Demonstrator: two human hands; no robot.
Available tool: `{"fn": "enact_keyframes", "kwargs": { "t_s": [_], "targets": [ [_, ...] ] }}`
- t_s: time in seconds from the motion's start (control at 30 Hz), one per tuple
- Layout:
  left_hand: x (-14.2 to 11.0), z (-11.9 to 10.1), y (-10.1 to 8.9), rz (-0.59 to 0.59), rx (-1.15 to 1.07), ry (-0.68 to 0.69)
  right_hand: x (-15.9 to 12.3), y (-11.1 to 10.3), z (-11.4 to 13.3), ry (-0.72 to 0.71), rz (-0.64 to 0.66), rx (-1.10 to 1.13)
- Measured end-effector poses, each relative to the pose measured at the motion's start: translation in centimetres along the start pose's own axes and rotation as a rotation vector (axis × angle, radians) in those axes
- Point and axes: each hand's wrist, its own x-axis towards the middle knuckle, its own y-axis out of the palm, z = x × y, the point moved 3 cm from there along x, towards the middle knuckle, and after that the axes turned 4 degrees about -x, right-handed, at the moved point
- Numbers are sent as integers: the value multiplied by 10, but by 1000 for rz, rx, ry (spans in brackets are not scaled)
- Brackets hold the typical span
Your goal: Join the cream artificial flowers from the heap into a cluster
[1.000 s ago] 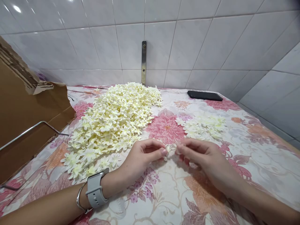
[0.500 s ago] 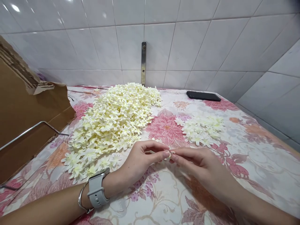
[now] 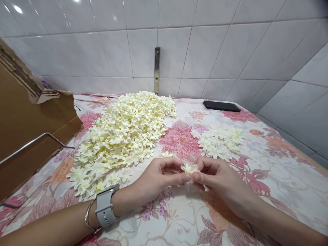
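Note:
Between my two hands is a small cream-white artificial flower [image 3: 189,167], its petals facing up. My left hand [image 3: 164,174] pinches it from the left with thumb and fingers; a grey-banded watch and a bangle are on that wrist. From the right, my right hand [image 3: 217,176] grips the same flower between thumb and forefinger. Left of my hands a large heap of cream flowers [image 3: 125,131] covers the cloth. A smaller, flatter group of white flowers [image 3: 221,141] lies beyond my right hand. One loose flower [image 3: 167,154] rests just past my left hand.
A floral tablecloth [image 3: 153,230] covers the table. At the left stands a torn cardboard box [image 3: 33,126] with a bent metal rod [image 3: 28,147] in front. Towards the back right lies a black phone [image 3: 221,106]. A tiled wall [image 3: 205,48] with a metal strip [image 3: 157,70] closes the back.
The flower between my fingertips has come into fuller view, its petals now spread upward. My fingers have shifted slightly apart around it, and the right hand's fingers are more bent.

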Motion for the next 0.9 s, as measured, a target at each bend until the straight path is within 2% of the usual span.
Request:
{"fn": "enact_keyframes", "kwargs": {
  "t_s": [0.13, 0.2, 0.27, 0.37, 0.4, 0.43, 0.47, 0.57, 0.6, 0.63, 0.7, 0.8, 0.9],
  "targets": [
    [2, -2, -5, -107, -61, 54, 0, -3, 8, -17, 43, -108],
    [4, -2, -7, -156, -93, 75, 4, -15, 12, -39, -48, -220],
    [5, -2, -8, -173, -114, 60, 10, -33, 17, -113, -256, -391],
    [4, 0, -5, -144, -97, 7, 12, -56, 25, -306, -684, -726],
    [3, 0, -4, -133, -91, -10, 12, -57, 27, -350, -748, -779],
    [2, 1, -3, -122, -90, -23, 11, -55, 27, -373, -738, -797],
    [1, 2, -1, -108, -91, -33, 10, -50, 27, -376, -652, -785],
    [-1, 4, 0, -50, -90, -42, 6, -21, 21, -280, -101, -627],
    [-1, 5, 1, -31, -79, -33, 3, -12, 20, -255, 33, -594],
    [-1, 5, 0, -21, -66, -21, 0, -6, 19, -237, 96, -571],
    [0, 5, -2, -34, -42, 10, -3, -2, 18, -207, 87, -547],
    [2, 2, -5, -113, -17, 51, -3, -7, 16, -140, -23, -467],
    [2, -1, -5, -137, -12, 52, -1, -9, 14, -80, -26, -333]
  ]
}}
